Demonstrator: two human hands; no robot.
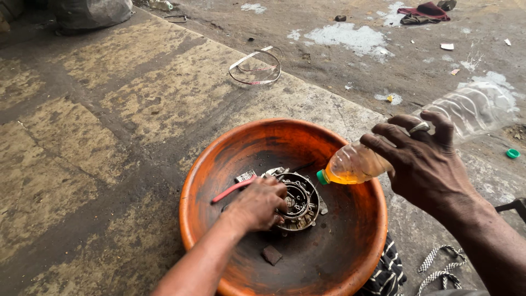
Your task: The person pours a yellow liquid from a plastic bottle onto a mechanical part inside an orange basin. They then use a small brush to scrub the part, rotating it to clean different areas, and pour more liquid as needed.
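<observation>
A large orange bowl (219,164), dark with grime inside, sits on the concrete floor. In its middle lies a round metal machine part (300,201) with rings and teeth. My left hand (257,204) rests on that part and holds a thin red-handled tool (231,189) that sticks out to the left. My right hand (423,160) grips a clear plastic bottle (361,161), tipped neck-down over the bowl with yellowish liquid pooled at its green neck ring, just right of the metal part.
A small dark block (271,254) lies in the bowl's near side. A loop of strap (255,67) lies on the floor beyond. A green bottle cap (512,153) sits at the right, striped cloth (386,271) below the bowl, rags (424,12) far back.
</observation>
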